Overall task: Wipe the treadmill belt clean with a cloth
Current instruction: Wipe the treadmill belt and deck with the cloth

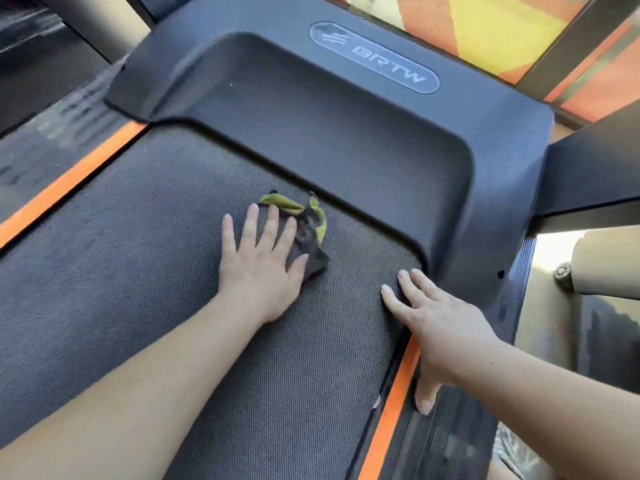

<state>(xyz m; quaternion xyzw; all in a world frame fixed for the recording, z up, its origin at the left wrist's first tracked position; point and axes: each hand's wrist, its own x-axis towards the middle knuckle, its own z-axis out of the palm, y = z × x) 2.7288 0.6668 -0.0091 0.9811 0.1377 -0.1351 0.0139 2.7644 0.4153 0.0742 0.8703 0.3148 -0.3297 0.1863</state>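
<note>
My left hand (pixel 258 268) lay flat, palm down, on the crumpled dark grey cloth with a yellow-green edge (pixel 311 237); my fingers were straight and spread, pressing the cloth down rather than curling round it, and the little finger reached past the cloth's left side onto the bare surface; the cloth bunched out from under my fingertips toward the right and the far side, its yellow-green edge showing on top; it sat on the black woven-textured treadmill belt (pixel 138 271), at the belt's far end and right of the middle, near the front lip of the dark moulded plastic motor hood (pixel 346 133) but not touching it; my right hand (pixel 436 320) held nothing, its fingers straight and loosely parted, the tips resting on the belt's right margin close to the hood's curved corner, the thumb pointing back toward me beside the narrow orange stripe (pixel 398 393) and lying on the ribbed black side rail (pixel 453 427); a matching orange stripe ran along the belt's left side; the hood carried an oval badge (pixel 374 57) reading BRTW; beyond the rail on the right lay a beige tube (pixel 606 265), and past the hood an orange and yellow surface (pixel 485 26).
</note>
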